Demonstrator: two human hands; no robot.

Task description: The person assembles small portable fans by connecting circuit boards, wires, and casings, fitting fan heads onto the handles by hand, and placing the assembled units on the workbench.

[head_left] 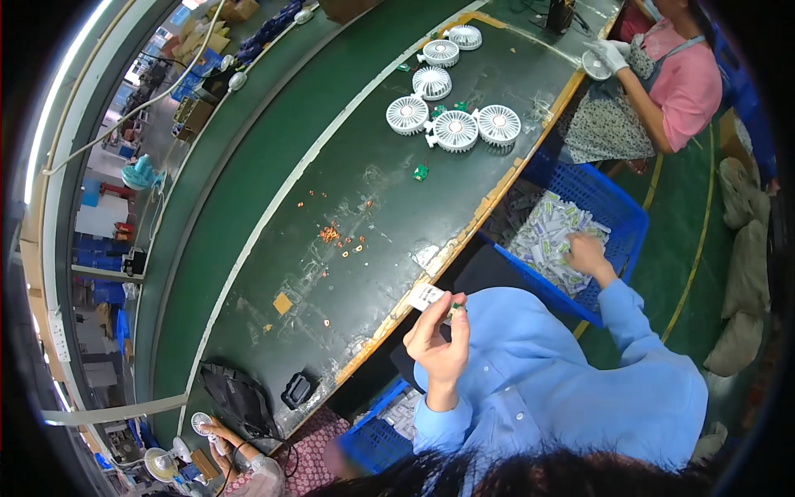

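My left hand (pixel 439 344) is raised beside the bench edge, its fingers closed. Between them sticks out a small flat white printed pack (pixel 425 296), and a small green circuit board (pixel 454 311) shows by the thumb. My right hand (pixel 586 253) reaches down into a blue plastic crate (pixel 625 273) at my right. Its bent fingers press among many small white packs (pixel 542 240) with coloured print; whether one is pinched there is hidden.
White round fan heads (pixel 455 131) and green circuit boards (pixel 421 172) lie on the green bench (pixel 273 248), with copper-coloured rings (pixel 330 234). Its near corner holds a black bag (pixel 236 398). Another blue crate (pixel 373 447) stands below. Co-workers sit at both ends, one gloved hand (pixel 611 56) holding a fan head.
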